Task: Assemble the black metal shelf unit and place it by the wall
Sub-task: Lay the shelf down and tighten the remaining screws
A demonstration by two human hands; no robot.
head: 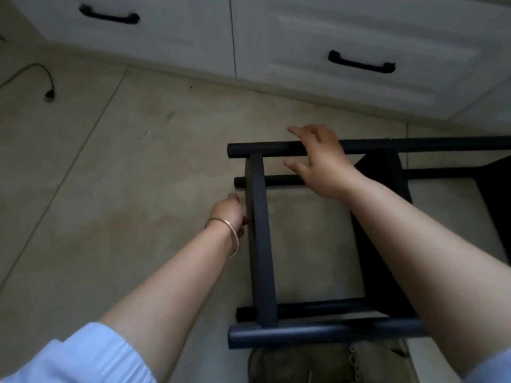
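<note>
- Head view: black metal shelf unit (261, 239) lies on its side on the floor (110, 189), near the white cabinets (331, 37).
- My right hand (322, 164) rests loosely open over the top pole (262, 149).
- My left hand (229, 210) is closed on the end crossbar.
- Step: looks like handling the built frame. Next: firm two-handed grip, stand it up.
- Right end cut off; left fingertips hidden.

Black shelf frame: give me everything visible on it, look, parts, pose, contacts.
The black shelf frame looks like dark painted metal: round tubes joined by a flat crossbar, with a dark panel further right. It lies tipped on its side on the tiled floor, near white cabinets, and runs out of view to the right. The right hand rests open on the far tube; the left hand touches the flat crossbar's edge, grip unclear.
</note>
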